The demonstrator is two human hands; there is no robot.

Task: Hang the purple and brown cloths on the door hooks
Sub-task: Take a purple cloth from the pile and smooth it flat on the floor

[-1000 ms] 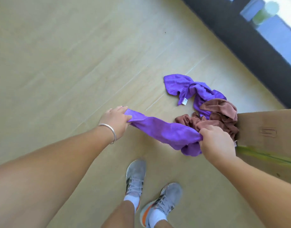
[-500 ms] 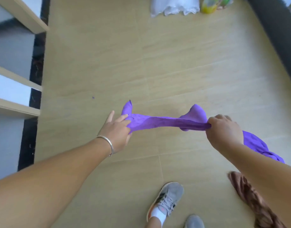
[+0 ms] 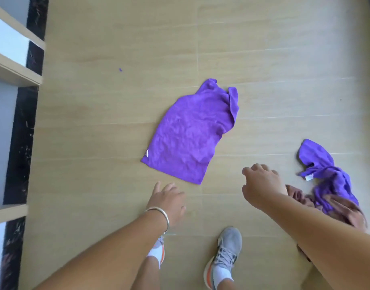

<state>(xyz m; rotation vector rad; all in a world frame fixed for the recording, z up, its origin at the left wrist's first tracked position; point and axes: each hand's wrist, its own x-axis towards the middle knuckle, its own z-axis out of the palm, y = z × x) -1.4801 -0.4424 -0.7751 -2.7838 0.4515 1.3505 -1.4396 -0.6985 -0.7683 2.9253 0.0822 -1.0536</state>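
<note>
A flat purple microfibre cloth point(image 3: 192, 132) lies spread on the pale wooden floor point(image 3: 117, 38), likely smoothed for an easier pick-up by one edge. Left hand point(image 3: 168, 203) and right hand point(image 3: 263, 187) hover near it, fingers loose and empty. A crumpled purple cloth point(image 3: 326, 176) and a bunched brown cloth point(image 3: 301, 195) sit heaped together at right; no door hooks show.

I have one head-worn wide-angle view, looking steeply down past both forearms at the floor point(image 3: 117, 38); my shoes point(image 3: 225, 254) sit at the bottom edge, shelving point(image 3: 14, 74) at the left edge.
</note>
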